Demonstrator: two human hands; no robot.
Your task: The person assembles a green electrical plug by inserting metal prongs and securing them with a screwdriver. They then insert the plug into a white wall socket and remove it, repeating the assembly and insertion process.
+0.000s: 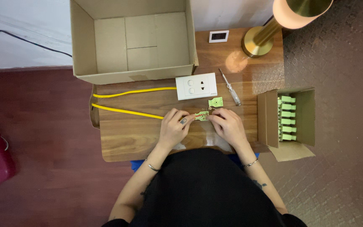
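Left hand (174, 126) rests on the table (127, 143), fingers curled and pinched on the end of the yellow cable (127, 110) where it meets the green plug (201, 115); right hand (228, 125) closes on the plug's other side — thumb and fingers together on it; plug sits between both hands, near the table's middle, open face up, small red and green wires visible inside. Plug cover (215, 102) lies loose just beyond the hands; screwdriver (230, 88) lies beside it, tip toward the wall; white socket (196, 86) just left of that. Cable loops off the table's left edge and back toward the socket. Small box (303, 120) at right holds more green plugs; large box (133, 42) — open — at the far edge; brass lamp (259, 42) at the far right corner.
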